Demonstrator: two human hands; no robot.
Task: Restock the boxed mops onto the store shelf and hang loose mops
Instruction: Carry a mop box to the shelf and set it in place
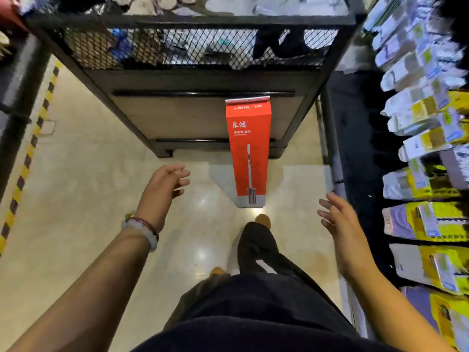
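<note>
Boxed mop (pixel 247 151) stood upright on the floor against the black mesh rack (pixel 193 80), unshelved. Left hand (pixel 165 185) and right hand (pixel 338 224) reached toward it, fingers spread, holding nothing.

The mop box (pixel 248 151) is red with white writing and a grey bottom. The floor (pixel 83 189) is shiny cream, with a yellow and black striped line (pixel 30 151) on the left. The cart (pixel 193 72) is black. The packs (pixel 436 219) on the right are yellow, white and purple.
</note>
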